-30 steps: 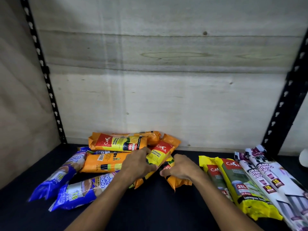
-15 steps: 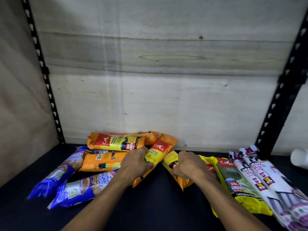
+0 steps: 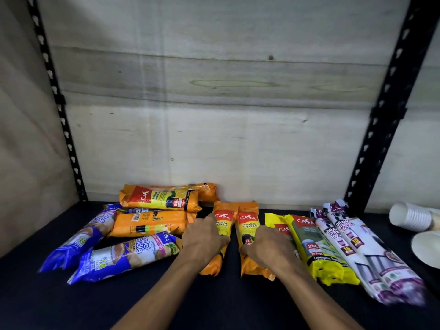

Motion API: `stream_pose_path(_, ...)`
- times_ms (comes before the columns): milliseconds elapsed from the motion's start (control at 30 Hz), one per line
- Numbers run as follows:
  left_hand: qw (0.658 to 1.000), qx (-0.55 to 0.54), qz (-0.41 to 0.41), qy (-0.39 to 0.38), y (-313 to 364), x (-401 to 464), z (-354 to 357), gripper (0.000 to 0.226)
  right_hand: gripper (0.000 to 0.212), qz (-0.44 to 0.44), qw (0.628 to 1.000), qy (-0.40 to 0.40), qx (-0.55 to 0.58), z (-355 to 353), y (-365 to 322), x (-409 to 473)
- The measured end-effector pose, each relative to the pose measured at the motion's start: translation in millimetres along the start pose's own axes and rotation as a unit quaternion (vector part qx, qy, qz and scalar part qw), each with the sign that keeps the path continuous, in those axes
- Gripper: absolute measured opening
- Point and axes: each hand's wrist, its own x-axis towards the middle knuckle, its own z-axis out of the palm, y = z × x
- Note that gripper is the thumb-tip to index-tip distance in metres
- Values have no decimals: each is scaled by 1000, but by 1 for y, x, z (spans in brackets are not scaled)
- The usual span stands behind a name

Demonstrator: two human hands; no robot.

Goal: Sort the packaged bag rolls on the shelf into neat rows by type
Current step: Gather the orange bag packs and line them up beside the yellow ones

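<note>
- Two bare forearms reach in from the bottom edge over a dark shelf (image 3: 214,301).
- The left hand (image 3: 204,241) lies on top of a small orange roll pack (image 3: 222,231), fingers curled around its left side in a grip.
- The right hand (image 3: 269,248) grips a second small orange pack (image 3: 247,225) the same way; the two packs lie side by side, lengthwise front to back, nearly touching.
- At the front left, two blue packs (image 3: 123,257) lie slanted, one beside the other.
- To the right of the right hand, two yellow packs (image 3: 316,253) lie lengthwise, and beyond them white and purple drawstring packs (image 3: 352,246), all close together in a row.
- Further back on the left, two large orange packs (image 3: 150,223) lie crosswise, one behind the other, the rear one (image 3: 162,198) resting partly on another orange pack against the back wall.
- At the far right edge lie white paper cups (image 3: 412,216) on their sides.
- A pale wooden back panel (image 3: 214,115) closes the shelf, with black perforated uprights (image 3: 385,110) at each side.
</note>
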Motion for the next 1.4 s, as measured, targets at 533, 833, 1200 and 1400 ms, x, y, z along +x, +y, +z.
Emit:
stream_pose_path(533, 989, -96, 38, -104, -16, 0, -2, 54, 46, -84, 996, -23, 0, 10, 8, 14)
stream_pose_path(833, 986, -145, 36, -75, -12, -8, 9, 55, 42, -80, 997, -9, -3, 12, 8, 15)
stream_pose_path(1200, 985, -144, 26, -86, -9, -21, 13, 57, 33, -89, 995, -16, -47, 3, 16, 8)
stream_pose_path(1400, 988, -130, 31, -73, -7, -27, 15, 57, 36, -84, 994, -23, -62, 1, 15, 6)
